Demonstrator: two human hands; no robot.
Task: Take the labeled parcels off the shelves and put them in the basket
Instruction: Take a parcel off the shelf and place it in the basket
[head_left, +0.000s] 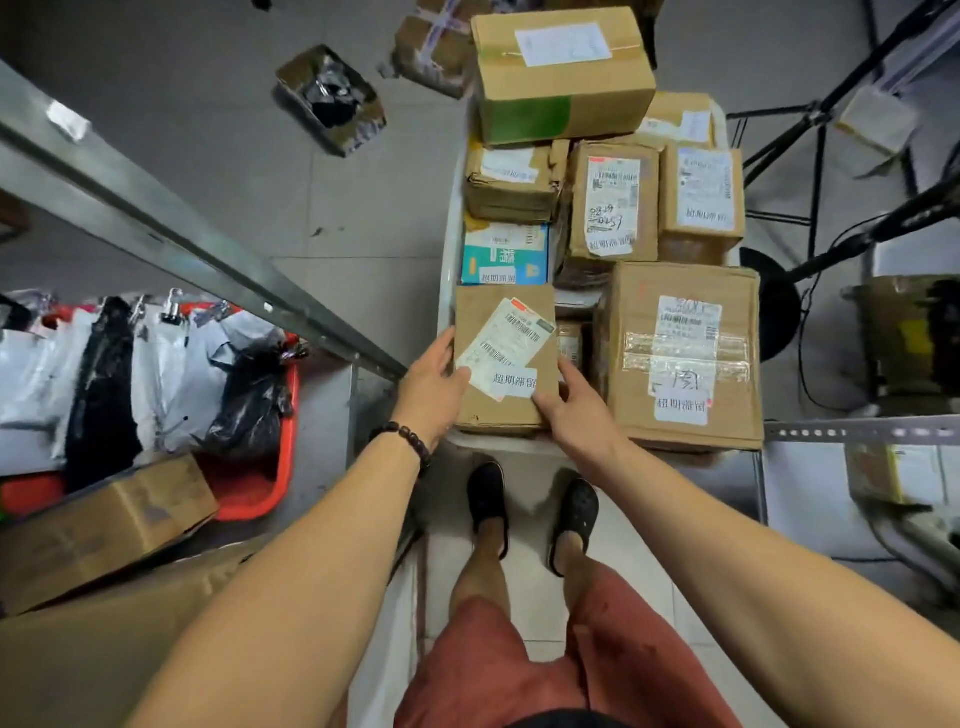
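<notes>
A grey metal shelf rail runs across the left, with a red tub of plastic mail bags below it. In the middle stands the white basket, piled so full of cardboard boxes that only its left rim and near edge show. A big box with a green patch lies on top at the far end, and another large taped box fills the near right corner.

The parcel sits in the near left corner of the basket. It is a flat brown cardboard box with two overlapping white shipping labels stuck on askew and a white sticker with black characters below them. The small print is too blurred to read, and whether it rests on what lies under it cannot be told.

The left hand grasps its left edge, thumb on top. The right hand grasps the right edge, fingers reaching down its side and partly hidden. A dark bead bracelet circles the left wrist.
</notes>
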